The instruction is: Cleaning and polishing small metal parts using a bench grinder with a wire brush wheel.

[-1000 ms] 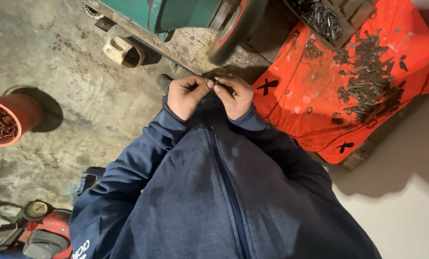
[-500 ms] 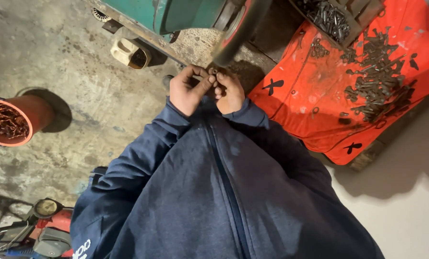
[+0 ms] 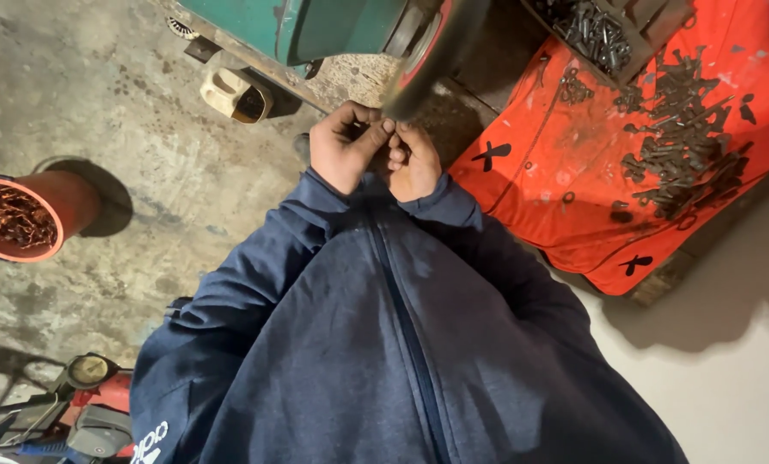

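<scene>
Two hands meet just below the rim of a spinning wheel. The left hand (image 3: pixel 343 153) is curled nearly shut, thumb laid across the fingertips, and the right hand (image 3: pixel 415 163) is bunched the same way beside it, knuckles touching. Between them they pinch a small dark piece (image 3: pixel 388 131), too little of it showing to tell its shape. It sits at their fingertips, right against the grinding wheel (image 3: pixel 431 51). Both hands on one tiny part looks like a way to steady it against the pull of the wheel.

Below the hands runs the navy zip jacket (image 3: pixel 384 344), soft heathered cloth with ribbed cuffs drawn to the wrists.

Above them the wheel is a blurred grey disc with a red hub, fixed to a green metal machine (image 3: pixel 315 26) with flat painted sides. To the left of the hands a cream plastic jug (image 3: pixel 234 93) lies on its side on the rough, stained concrete floor (image 3: pixel 126 172).

To the right of the hands, within an arm's reach, a red cloth (image 3: pixel 556 189) is spread, creased and marked with black crosses, carrying a heap of dark rusty bolts (image 3: pixel 677 146).

Far left stands a red round bucket (image 3: pixel 32 215) filled with rust-brown scraps, well apart from the hands.
</scene>
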